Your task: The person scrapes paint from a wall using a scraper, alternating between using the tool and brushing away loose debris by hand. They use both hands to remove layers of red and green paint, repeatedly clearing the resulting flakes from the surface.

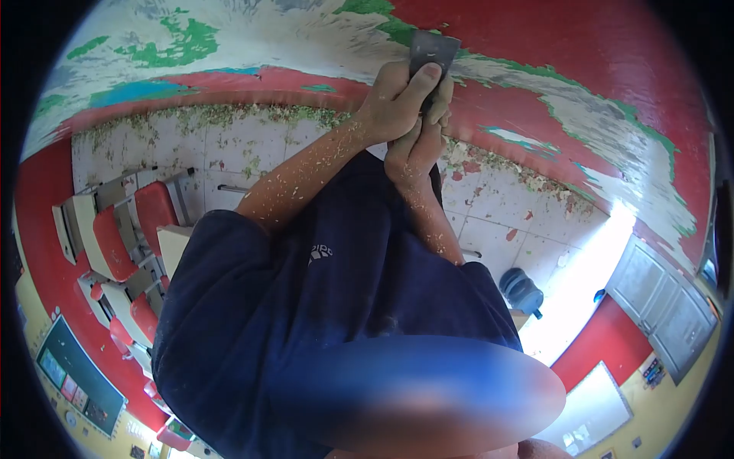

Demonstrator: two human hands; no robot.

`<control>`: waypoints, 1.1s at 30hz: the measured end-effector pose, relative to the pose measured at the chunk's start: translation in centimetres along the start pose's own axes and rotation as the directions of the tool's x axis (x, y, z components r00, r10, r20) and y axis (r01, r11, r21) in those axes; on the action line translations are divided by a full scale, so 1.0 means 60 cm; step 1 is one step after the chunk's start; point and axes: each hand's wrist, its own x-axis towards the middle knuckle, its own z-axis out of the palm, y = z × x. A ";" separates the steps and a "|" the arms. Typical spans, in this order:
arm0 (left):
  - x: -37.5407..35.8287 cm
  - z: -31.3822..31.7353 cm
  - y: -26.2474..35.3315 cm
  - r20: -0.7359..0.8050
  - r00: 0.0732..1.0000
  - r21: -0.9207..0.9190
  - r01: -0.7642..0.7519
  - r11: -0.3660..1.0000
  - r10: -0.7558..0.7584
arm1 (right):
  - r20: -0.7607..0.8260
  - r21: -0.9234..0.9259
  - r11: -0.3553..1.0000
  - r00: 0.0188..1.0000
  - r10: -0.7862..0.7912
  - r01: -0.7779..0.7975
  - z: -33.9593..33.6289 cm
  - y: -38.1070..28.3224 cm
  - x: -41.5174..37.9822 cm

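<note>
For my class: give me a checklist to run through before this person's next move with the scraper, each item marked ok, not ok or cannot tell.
1. Two-handed hold: ok; left hand and right hand close on the scraper, left thumb on the blade.
2. Blade edge touching the wall: cannot tell from this angle.
3. Gloves worn: not ok; both hands are bare.
4. Forearms covered: not ok; bare and speckled with flakes.
5. Tiled floor free of debris: not ok; flakes lie along the wall.

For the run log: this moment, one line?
left hand: holding; right hand: holding; tool: dark flat metal scraper; surface: peeling red-green-white wall
</note>
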 end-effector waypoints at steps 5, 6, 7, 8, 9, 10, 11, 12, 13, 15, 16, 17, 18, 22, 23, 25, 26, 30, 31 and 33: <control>0.005 -0.009 -0.016 0.033 0.998 0.062 -0.048 0.997 0.046 | 0.007 0.149 0.974 0.985 0.170 -0.169 -0.002 -0.035 0.009; 0.015 -0.001 0.009 0.041 0.995 0.080 -0.094 0.992 0.091 | -0.072 0.111 0.994 0.997 0.032 -0.024 0.000 -0.042 0.033; 0.030 0.008 0.044 0.050 0.990 0.099 -0.138 0.985 0.134 | -0.145 0.063 0.991 0.984 -0.108 0.118 0.002 -0.050 0.048; 0.035 0.013 0.060 0.063 0.983 0.117 -0.181 0.977 0.174 | -0.079 0.011 0.997 0.994 -0.076 0.077 0.001 -0.059 0.053; 0.025 0.011 0.056 0.060 0.987 0.127 -0.155 0.980 0.148 | -0.011 -0.048 0.998 0.999 -0.036 0.036 -0.005 -0.069 0.053; 0.014 0.007 0.054 0.059 0.990 0.136 -0.132 0.982 0.125 | -0.025 -0.022 1.000 1.000 0.004 -0.005 -0.005 -0.074 0.045; 0.019 0.002 0.057 0.072 0.990 0.159 -0.133 0.978 0.123 | -0.038 0.005 0.999 0.998 0.045 -0.045 -0.004 -0.079 0.038; 0.024 -0.005 0.043 0.042 0.991 0.122 -0.128 0.984 0.124 | -0.041 -0.013 1.000 0.999 -0.014 0.014 0.001 -0.064 0.037; 0.015 -0.013 0.008 0.002 0.993 0.081 -0.114 0.990 0.114 | -0.034 -0.031 0.998 0.997 -0.063 0.062 0.008 -0.045 0.028; 0.008 -0.006 0.022 -0.054 0.998 0.057 -0.032 0.998 0.035 | 0.102 0.041 0.971 0.968 0.230 -0.235 0.000 -0.056 0.017; 0.005 -0.004 0.023 -0.048 0.999 0.049 -0.024 0.999 0.027 | 0.090 0.023 0.981 0.977 0.191 -0.194 0.000 -0.048 0.009; 0.009 -0.006 0.023 -0.039 0.999 0.044 -0.028 0.999 0.030 | 0.076 0.006 0.990 0.987 0.140 -0.141 0.005 -0.035 0.011; 0.014 -0.008 0.021 -0.027 0.999 0.041 -0.038 0.998 0.039 | 0.059 -0.011 0.997 0.995 0.082 -0.082 0.009 -0.026 0.014; 0.009 -0.005 0.003 -0.024 0.999 0.139 -0.032 0.990 0.036 | -0.066 0.103 0.994 0.996 0.053 -0.046 0.006 -0.035 0.015; 0.019 0.000 0.019 0.008 0.999 0.140 -0.051 0.989 0.050 | -0.048 0.144 0.985 0.993 0.107 -0.099 0.001 -0.035 0.022; 0.035 0.028 0.066 0.019 0.993 0.077 -0.118 0.990 0.117 | -0.007 0.093 0.983 0.987 0.161 -0.160 -0.005 -0.040 0.029; 0.023 0.029 0.061 -0.012 0.995 0.136 -0.100 0.986 0.103 | 0.023 0.002 0.987 0.987 0.159 -0.159 -0.011 -0.048 0.031; 0.017 0.003 0.030 -0.070 0.994 0.237 -0.061 0.970 0.080 | -0.065 -0.043 0.999 0.998 0.016 -0.019 -0.008 -0.055 0.018; 0.017 -0.001 0.025 -0.047 0.997 0.215 -0.058 0.975 0.069 | -0.116 0.009 1.000 0.993 0.005 -0.004 0.001 -0.048 0.011; 0.024 0.006 0.039 0.046 0.995 0.082 -0.091 0.993 0.087 | -0.028 0.065 0.995 0.997 0.071 -0.070 -0.005 -0.064 0.031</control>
